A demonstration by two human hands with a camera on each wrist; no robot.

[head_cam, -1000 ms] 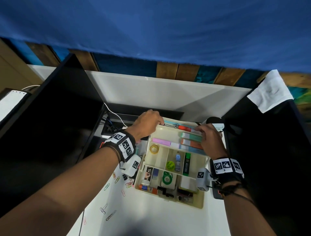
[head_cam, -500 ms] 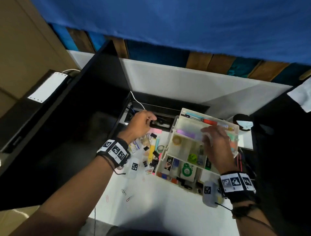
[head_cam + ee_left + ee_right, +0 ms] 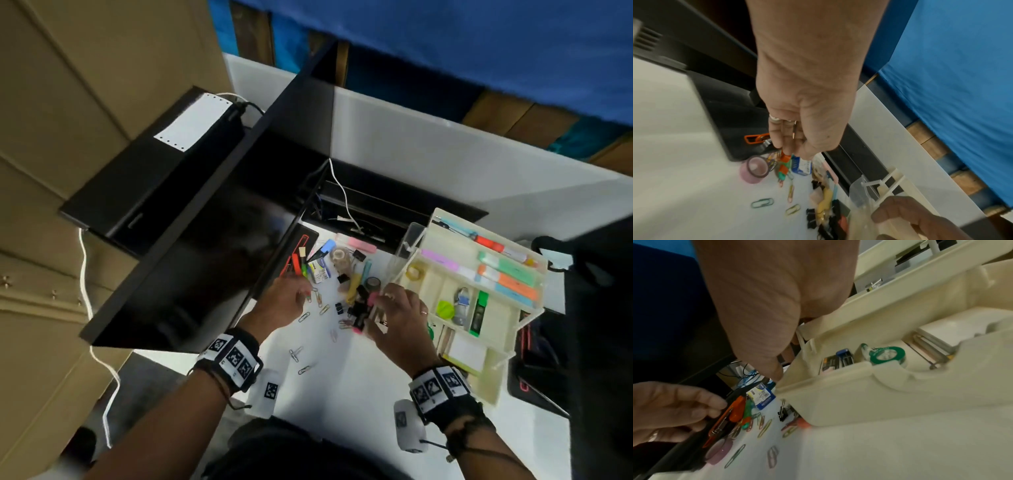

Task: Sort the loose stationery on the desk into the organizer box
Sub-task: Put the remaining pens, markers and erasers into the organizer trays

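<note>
Organizer box (image 3: 493,373) (desk's (image 3: 359,394) right edge), clips (image 3: 310,356) leftward

This is an office cubicle: a white desk (image 3: 359,394) fenced by white partition panels (image 3: 428,154) with a cable tray (image 3: 359,209) behind. A black printer (image 3: 154,178) holding perforated paper sits left, beside beige cabinets (image 3: 68,85).

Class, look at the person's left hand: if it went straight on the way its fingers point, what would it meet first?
Most likely the orange clip just beyond the left hand, among the loose stationery beside the black monitor base. Depth is unclear; its fingertips may already touch it.
</note>
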